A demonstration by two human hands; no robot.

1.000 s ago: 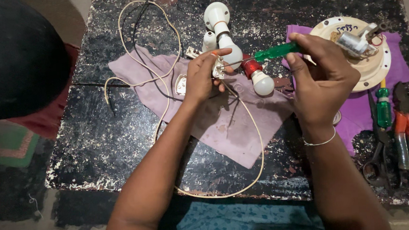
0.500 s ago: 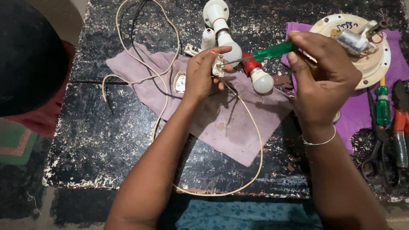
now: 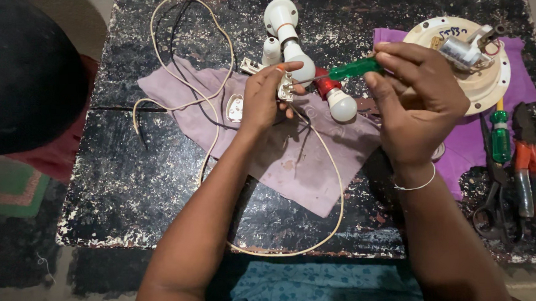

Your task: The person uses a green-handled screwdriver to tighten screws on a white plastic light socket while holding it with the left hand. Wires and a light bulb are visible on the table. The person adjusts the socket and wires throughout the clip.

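left hand (image 3: 265,99) pinching one white plug (image 3: 285,88), right hand (image 3: 418,100) gripping one green screwdriver (image 3: 352,70), two bulbs (image 3: 339,101)

There was one view only — a camera worn on the person's head, looking steeply down and forward over both forearms. It sat close: the dark, worn desk (image 3: 130,194) nearly filled the picture, its near edge low in view and its far edge at the top. The left hand (image 3: 265,99) and right hand (image 3: 418,106) met near the middle. Floor showed at the left — no second view shared the scene.
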